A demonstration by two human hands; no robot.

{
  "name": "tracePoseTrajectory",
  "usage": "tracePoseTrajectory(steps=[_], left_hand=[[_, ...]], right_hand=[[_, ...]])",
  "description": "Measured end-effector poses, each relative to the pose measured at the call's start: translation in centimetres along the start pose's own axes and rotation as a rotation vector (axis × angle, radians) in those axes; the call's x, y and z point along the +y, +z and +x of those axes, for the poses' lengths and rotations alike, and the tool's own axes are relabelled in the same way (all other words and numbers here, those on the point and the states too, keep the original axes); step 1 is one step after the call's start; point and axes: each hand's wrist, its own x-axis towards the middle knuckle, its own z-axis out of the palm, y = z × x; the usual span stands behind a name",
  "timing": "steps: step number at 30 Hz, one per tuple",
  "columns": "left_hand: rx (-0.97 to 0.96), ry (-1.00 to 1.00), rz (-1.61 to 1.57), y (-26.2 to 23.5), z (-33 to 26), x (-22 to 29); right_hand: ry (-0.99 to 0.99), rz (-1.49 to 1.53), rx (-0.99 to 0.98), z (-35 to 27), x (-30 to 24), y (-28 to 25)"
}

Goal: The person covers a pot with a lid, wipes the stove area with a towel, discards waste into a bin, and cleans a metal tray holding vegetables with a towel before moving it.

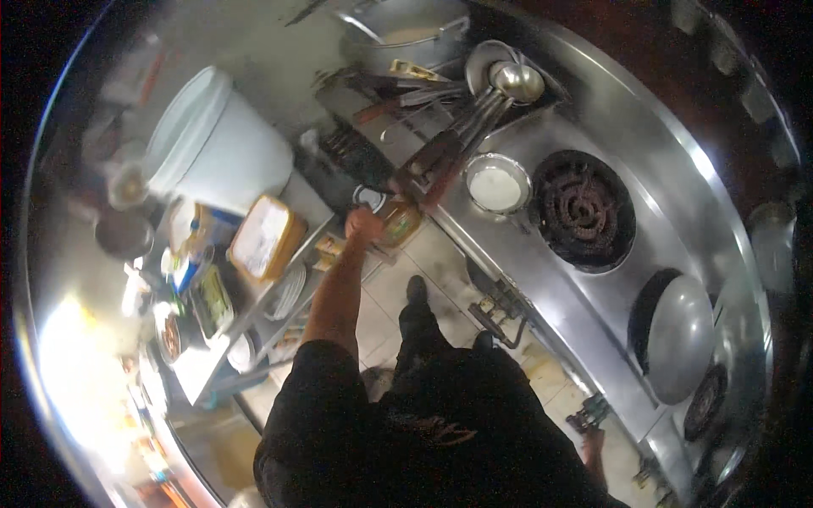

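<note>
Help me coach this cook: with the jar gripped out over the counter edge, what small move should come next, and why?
Probably bring the jar over the steel counter and set it down. The left hand grips it at full reach above the floor gap, with ladles crowding the space just beyond.

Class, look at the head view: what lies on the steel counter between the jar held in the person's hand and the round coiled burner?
In the head view, a round metal bowl of white stuff sits between the jar and the burner, on the counter.
</note>
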Motion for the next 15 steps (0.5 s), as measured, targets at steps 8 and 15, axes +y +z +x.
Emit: tracePoseTrajectory(steps=[8, 15], left_hand=[[-0.071, 0.274, 0.29, -1.6, 17.0, -1.9], [-0.074, 0.322, 0.457, -2.0, 24.7, -2.5]], right_hand=[[0.713, 0.327, 0.356, -2.3, -22.2, -15.4], [1.111, 0.906, -0.198, -8.4, -44.0, -15.8]])
